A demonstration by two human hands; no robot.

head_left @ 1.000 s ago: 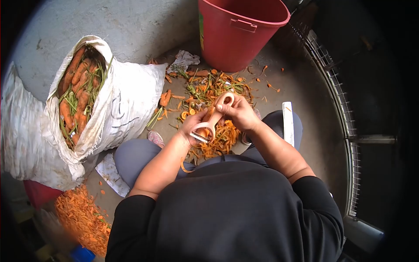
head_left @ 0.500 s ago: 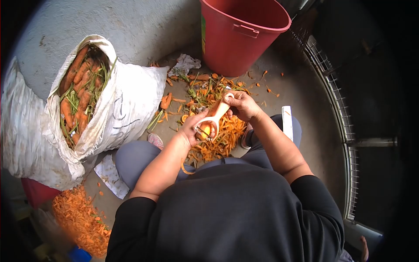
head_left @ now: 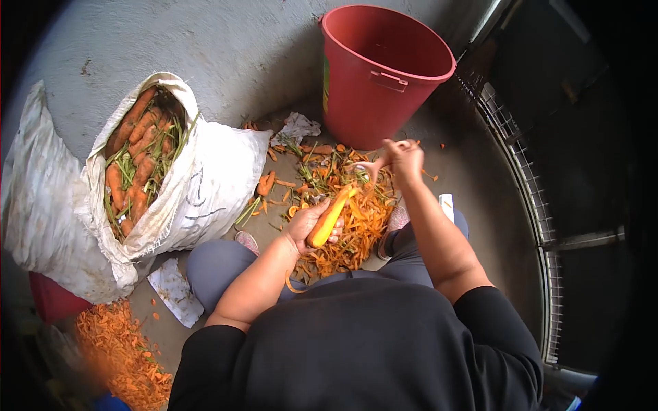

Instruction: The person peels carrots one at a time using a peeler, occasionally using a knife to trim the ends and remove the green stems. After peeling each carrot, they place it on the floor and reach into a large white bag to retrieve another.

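Observation:
My left hand [head_left: 307, 226] is wrapped round a carrot [head_left: 329, 219], with its thumb on top and its tip slanting away to the upper right. Part of the carrot's side looks bright yellow-orange where the skin is off. In my right hand [head_left: 404, 161] is a pale-handled peeler [head_left: 371, 168], its head just beyond the carrot's far tip and apart from it. The peeler is slightly blurred. Beneath both hands a heap of carrot peelings [head_left: 353, 236] lies on the floor between my feet.
A red bucket [head_left: 384, 75] stands ahead by the wall. To the left, a white sack [head_left: 226, 164] lies open, holding carrots [head_left: 140, 178] with green stalks. Another heap of peelings [head_left: 127, 356] is at lower left. A wire grille [head_left: 528, 171] runs along the right.
My right hand has moved the peeler away from my body, off the near end of the carrot to past its far tip. My left hand keeps its hold on the carrot. The view has tilted slightly upward.

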